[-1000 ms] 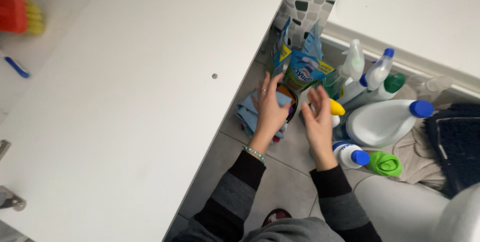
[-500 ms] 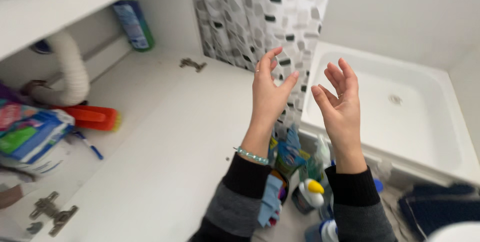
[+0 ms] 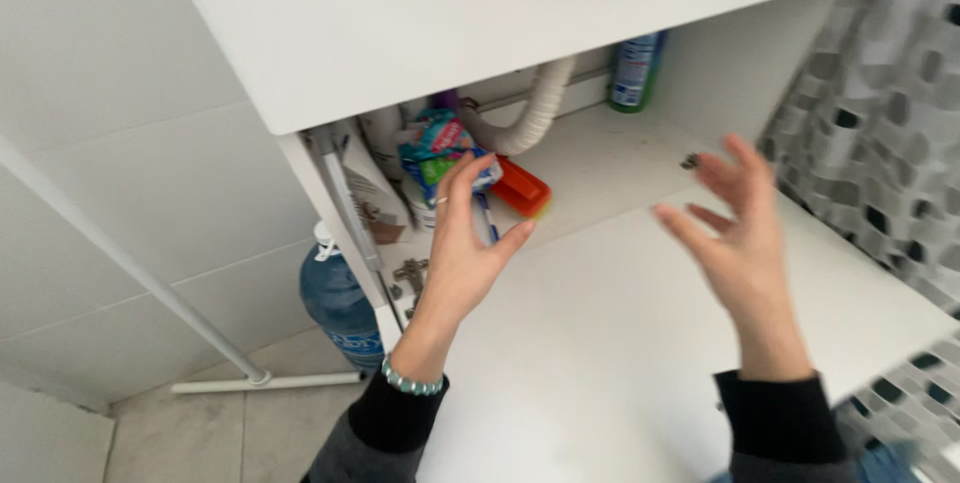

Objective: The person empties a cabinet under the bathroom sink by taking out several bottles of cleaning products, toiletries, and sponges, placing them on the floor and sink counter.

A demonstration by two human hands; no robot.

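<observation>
My left hand [image 3: 462, 243] is raised with fingers spread and holds nothing; it hovers in front of the open under-sink cabinet, close to a colourful plastic packet [image 3: 440, 148] and an orange brush [image 3: 520, 188] on the shelf. My right hand [image 3: 735, 233] is also up, fingers apart and empty, above the open white cabinet door [image 3: 620, 343]. A bead bracelet sits on my left wrist. Both sleeves are dark with grey stripes.
A white corrugated drain pipe [image 3: 540, 108] curves down inside the cabinet, beside a blue-green spray can [image 3: 635, 68] at the back. A large blue water bottle [image 3: 340, 303] stands on the floor left of the cabinet. A mosaic-pattern curtain [image 3: 880, 143] hangs at right.
The view has swung left from the shower tray to the under-sink cabinet. Both hands stay empty and have moved apart, the left one now near the packet on the shelf.
</observation>
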